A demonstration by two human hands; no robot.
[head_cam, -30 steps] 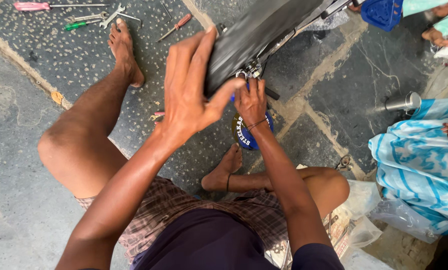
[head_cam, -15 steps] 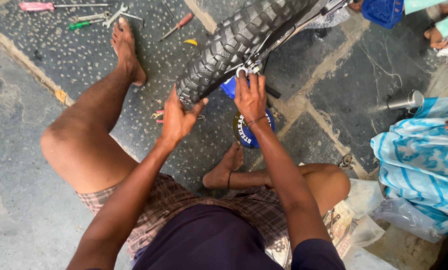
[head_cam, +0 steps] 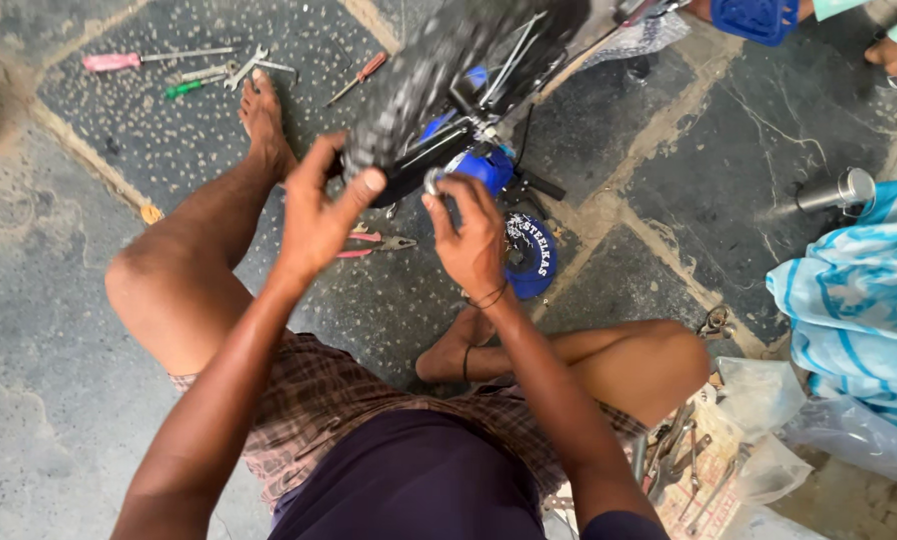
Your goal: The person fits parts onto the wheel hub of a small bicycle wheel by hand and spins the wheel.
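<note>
- Knobbly black rubber tyre (head_cam: pixel 424 75) on a small spoked wheel sits at the top centre of the head view, held in a blue bicycle frame (head_cam: pixel 481 165) turned over on the stone floor; it is blurred, so it looks to be spinning.
- Left hand (head_cam: pixel 319 215) hovers just beside the tyre's near edge, fingers spread apart and thumb raised, holding nothing.
- Right hand (head_cam: pixel 469 235) is at the hub, fingers curled together and pinched on a small metal part (head_cam: pixel 436 182) by the axle; I cannot tell exactly what that part is.
- To do this well, I judge the right hand should keep the axle part steady while the left gives light strokes along the tread, staying well clear of the spokes.
- Pink-handled pliers (head_cam: pixel 369 243) lie on the floor under the left hand, and a round blue disc (head_cam: pixel 534 262) lies just beside the right wrist.
- Half a second ago the left hand lay flat on the tread, which showed sharp; now it has lifted off, open, and the tread is smeared.
</note>
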